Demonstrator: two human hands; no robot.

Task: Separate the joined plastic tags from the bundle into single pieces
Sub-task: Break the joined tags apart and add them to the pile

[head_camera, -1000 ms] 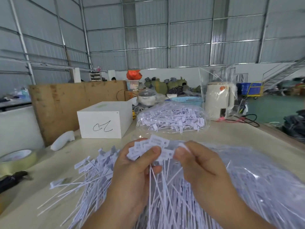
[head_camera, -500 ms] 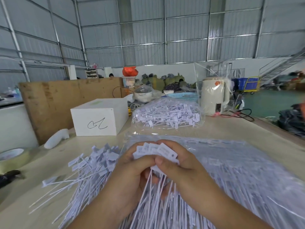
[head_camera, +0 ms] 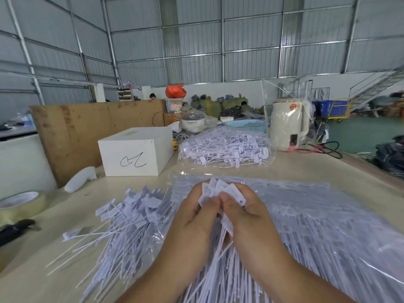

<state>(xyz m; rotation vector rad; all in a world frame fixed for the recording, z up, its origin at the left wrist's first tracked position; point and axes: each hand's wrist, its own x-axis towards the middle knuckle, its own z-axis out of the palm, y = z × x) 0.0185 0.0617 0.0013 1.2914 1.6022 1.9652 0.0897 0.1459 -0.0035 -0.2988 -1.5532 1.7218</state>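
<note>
Left hand (head_camera: 194, 217) and right hand (head_camera: 247, 215) are meeting at frame centre, fingers curled, thumbs pinching the fanned heads of a joined tag bundle (head_camera: 220, 193), its stems hanging down between the wrists. Loose single tags (head_camera: 122, 224) are lying lower left on the table (head_camera: 306, 167); bagged tags (head_camera: 223, 147) are sitting above centre beside a white box (head_camera: 135, 152).

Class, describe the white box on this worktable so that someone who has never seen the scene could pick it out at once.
Start at the big brown board standing at the table's far left. Right in front of it, beyond the loose pile of tags, sits the white box. It is the only plain rectangular block there, with a black handwritten scribble on its front face, unlike the clear bag of tags to its right.
</note>
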